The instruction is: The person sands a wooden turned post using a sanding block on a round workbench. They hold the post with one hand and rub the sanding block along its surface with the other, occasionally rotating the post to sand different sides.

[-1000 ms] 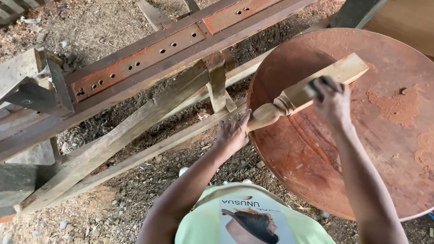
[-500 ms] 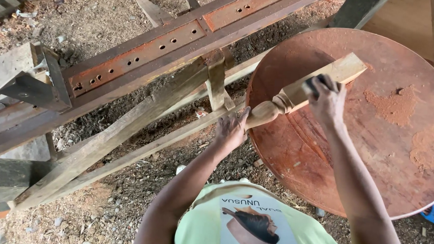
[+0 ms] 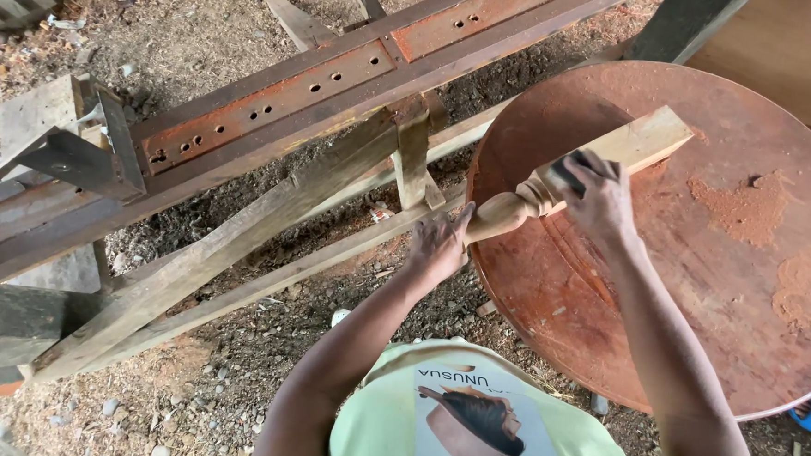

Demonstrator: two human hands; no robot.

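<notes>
Left hand (image 3: 439, 244) closed round the rounded near end of a turned wooden leg (image 3: 527, 199); right hand (image 3: 599, 197) pressing a dark sanding pad (image 3: 570, 174) onto its middle, grip pinched on the pad. Leg lying across the left edge of a round rusty bench (image 3: 698, 299), steel beam (image 3: 273, 110) far left

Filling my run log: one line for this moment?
left hand: grips rounded end of turned wooden leg | right hand: presses dark pad on leg | support: round rusty-red tabletop
</notes>
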